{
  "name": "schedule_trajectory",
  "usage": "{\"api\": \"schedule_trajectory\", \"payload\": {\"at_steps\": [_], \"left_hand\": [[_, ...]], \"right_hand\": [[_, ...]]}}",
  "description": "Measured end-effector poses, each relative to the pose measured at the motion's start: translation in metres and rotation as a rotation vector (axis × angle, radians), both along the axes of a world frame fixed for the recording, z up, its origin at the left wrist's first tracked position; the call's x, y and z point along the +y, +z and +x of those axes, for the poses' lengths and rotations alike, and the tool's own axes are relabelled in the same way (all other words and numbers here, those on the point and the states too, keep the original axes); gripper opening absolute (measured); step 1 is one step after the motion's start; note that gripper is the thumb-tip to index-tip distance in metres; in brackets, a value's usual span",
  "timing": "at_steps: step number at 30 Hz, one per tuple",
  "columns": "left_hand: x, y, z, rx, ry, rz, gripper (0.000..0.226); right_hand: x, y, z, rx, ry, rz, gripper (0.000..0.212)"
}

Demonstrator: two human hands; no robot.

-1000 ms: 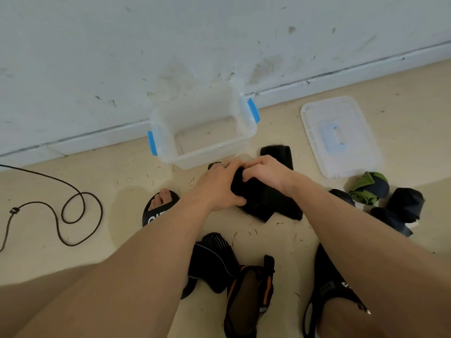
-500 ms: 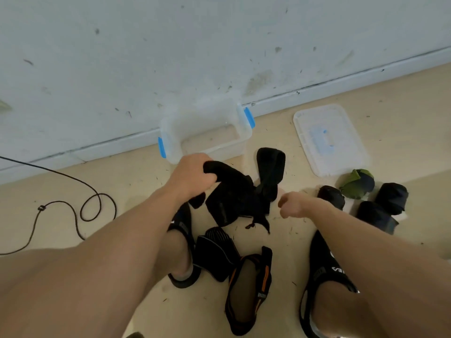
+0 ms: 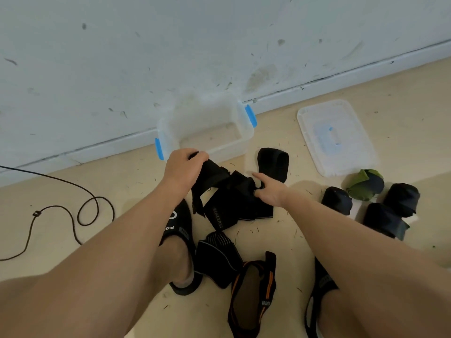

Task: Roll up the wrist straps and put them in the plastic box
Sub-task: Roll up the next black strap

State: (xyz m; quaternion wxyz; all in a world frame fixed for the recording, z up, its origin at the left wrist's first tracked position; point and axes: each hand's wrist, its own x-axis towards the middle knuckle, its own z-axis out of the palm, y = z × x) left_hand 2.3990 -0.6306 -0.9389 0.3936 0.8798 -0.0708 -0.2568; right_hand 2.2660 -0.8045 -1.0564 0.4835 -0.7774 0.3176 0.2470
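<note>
Left hand: grips one end of a black strap, lifted before the box. Right hand: pinches its other end. Step: straightening, seemingly before rolling. Next: tight, even roll from one end.

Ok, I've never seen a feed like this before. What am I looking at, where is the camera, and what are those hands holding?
There is no machine here: a person works with bare hands, and the single camera sits on their head, looking down at the floor by a wall. The left hand grips one end of a black wrist strap, lifted and partly unrolled; the right hand holds its other part, though how those fingers grip is hard to tell. Beyond stands the clear plastic box, nothing visible inside, with its lid on the floor to the right. Rolled straps sit at the right, loose ones between the sandalled feet, and a black cable lies at the left.
</note>
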Motion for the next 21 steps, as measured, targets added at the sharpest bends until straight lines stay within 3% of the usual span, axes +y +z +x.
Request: {"api": "schedule_trajectory", "payload": {"at_steps": [2, 4, 6, 8, 12, 15, 21], "left_hand": [[-0.002, -0.005, 0.004, -0.028, -0.027, 0.038, 0.040], [-0.004, -0.008, 0.007, -0.071, -0.066, 0.077, 0.038], [-0.004, -0.009, 0.009, -0.100, -0.096, 0.101, 0.038], [-0.002, -0.007, 0.010, -0.110, -0.121, 0.132, 0.038], [0.001, 0.005, 0.005, -0.135, -0.180, 0.167, 0.033], [0.002, 0.028, -0.004, -0.207, -0.272, 0.189, 0.018], [-0.014, 0.104, -0.033, -0.247, -0.582, 0.229, 0.034]], "right_hand": [[0.003, -0.007, 0.007, 0.099, 0.153, -0.083, 0.068], [0.003, -0.007, 0.012, 0.160, 0.249, -0.269, 0.045], [0.000, -0.002, 0.014, 0.149, 0.280, -0.453, 0.020], [-0.006, 0.010, 0.014, 0.050, 0.272, -0.558, 0.009], [-0.018, 0.044, 0.009, -0.214, 0.059, -0.529, 0.013], [-0.028, 0.085, 0.009, -0.298, -0.057, -0.480, 0.011], [-0.030, 0.199, 0.010, -0.392, -0.068, -0.389, 0.024]]}}
